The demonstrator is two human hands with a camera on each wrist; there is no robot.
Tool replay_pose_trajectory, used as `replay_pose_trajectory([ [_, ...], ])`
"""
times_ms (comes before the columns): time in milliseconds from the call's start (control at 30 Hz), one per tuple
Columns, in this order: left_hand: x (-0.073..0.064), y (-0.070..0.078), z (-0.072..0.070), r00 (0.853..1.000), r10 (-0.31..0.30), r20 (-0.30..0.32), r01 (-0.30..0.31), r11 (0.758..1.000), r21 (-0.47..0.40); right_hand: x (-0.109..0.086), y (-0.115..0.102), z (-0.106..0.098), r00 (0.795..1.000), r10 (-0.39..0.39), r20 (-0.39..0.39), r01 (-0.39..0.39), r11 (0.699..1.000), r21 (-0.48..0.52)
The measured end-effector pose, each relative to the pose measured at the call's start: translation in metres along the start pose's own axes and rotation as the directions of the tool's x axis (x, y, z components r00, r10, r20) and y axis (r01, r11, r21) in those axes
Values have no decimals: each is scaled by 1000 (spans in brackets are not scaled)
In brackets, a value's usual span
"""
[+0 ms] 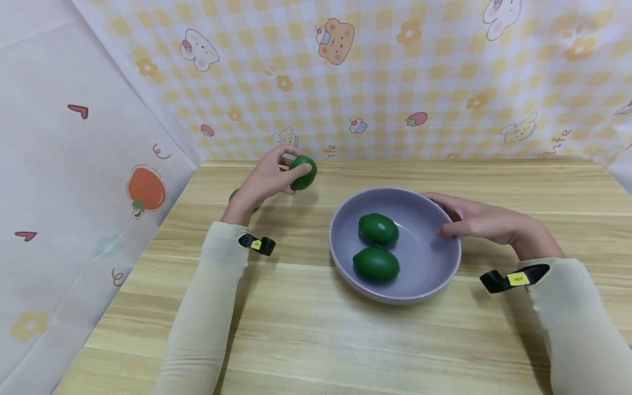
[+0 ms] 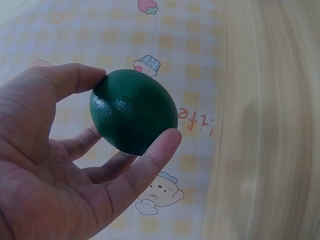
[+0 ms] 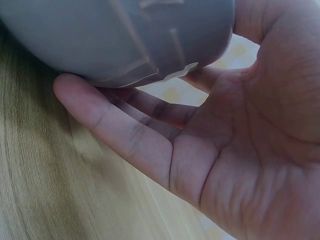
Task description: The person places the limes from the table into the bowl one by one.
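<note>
Between thumb and fingers, my left hand (image 1: 270,174) pinches a green lime (image 1: 303,173) above the back of the table, left of the bowl. The left wrist view shows this lime (image 2: 132,112) at the fingertips of my hand (image 2: 75,160). A lilac-grey bowl (image 1: 395,300) stands at the centre right, with one lime (image 1: 378,229) behind another lime (image 1: 376,265) on the left of its floor. My right hand (image 1: 481,219) grips the bowl's right side, thumb over the rim. In the right wrist view, fingers (image 3: 130,130) reach under the bowl's side (image 3: 100,40).
Behind my left wrist, another green object (image 1: 234,193) is mostly hidden on the wooden table (image 1: 296,334). A yellow checked cloth (image 1: 375,71) with cartoon prints hangs along the back edge. White printed sheeting (image 1: 89,181) borders the left side.
</note>
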State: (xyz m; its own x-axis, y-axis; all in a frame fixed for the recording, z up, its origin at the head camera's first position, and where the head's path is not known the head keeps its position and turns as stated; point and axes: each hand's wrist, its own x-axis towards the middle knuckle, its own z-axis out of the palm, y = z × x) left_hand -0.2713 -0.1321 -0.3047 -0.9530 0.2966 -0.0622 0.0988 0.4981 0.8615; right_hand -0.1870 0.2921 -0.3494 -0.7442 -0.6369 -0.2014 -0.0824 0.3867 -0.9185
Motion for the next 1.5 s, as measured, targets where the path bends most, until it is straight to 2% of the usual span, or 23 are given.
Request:
replay_pose_trajectory([
  [400, -5, 10, 2, 1000, -8, 22, 8, 1000, 0, 0, 0, 1, 1000, 2, -3, -2, 1000, -14],
  [1500, -10, 23, 7, 994, -8, 108, 6, 1000, 24, -1, -1, 0, 1000, 19, -5, -19, 1000, -15],
])
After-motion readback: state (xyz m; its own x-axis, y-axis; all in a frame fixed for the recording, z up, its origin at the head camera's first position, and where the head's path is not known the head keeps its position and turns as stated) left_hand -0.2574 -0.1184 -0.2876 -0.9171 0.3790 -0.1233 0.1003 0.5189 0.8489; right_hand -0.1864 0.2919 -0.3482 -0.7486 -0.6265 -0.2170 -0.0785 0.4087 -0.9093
